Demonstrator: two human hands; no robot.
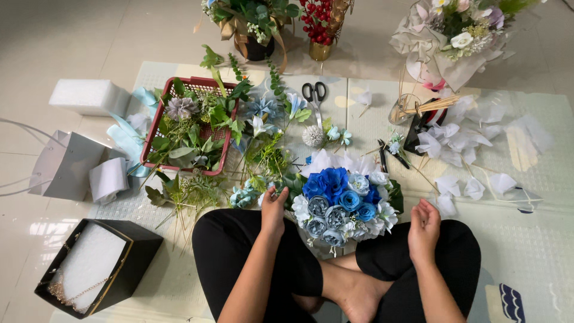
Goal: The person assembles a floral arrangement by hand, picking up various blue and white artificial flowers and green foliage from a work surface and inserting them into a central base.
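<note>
A blue-and-white bouquet [345, 202] rests between the knees of a person seated cross-legged on a pale floor mat [538, 239], its blooms tilted away from the body. The left hand [273, 209] sits at the bouquet's left edge, fingers [275, 193] pinched together around what looks like a small sprig of greenery, though what they hold is too small to make out for certain. The right hand [424, 227] hovers just beside the bouquet's right side, fingers loosely curled and apart, gripping nothing.

Loose stems and teal flowers [263, 149] lie scattered on the mat just beyond the bouquet. A red plastic basket [150, 143] filled with leaves stands to the left of them. Black-handled scissors [314, 94] lie further out at the centre, and a small pair of pliers [385, 154] lies near the bouquet's upper right. White petals [466, 143] are strewn across the right of the mat, beside a glass jar of wooden sticks [409, 109].

A black box [128, 263] lined with white foam sits at lower left, with a grey paper bag [63, 164] above it. Finished arrangements stand along the far edge, among them a wrapped bouquet [454, 42] and a vase of red berries [320, 30].
</note>
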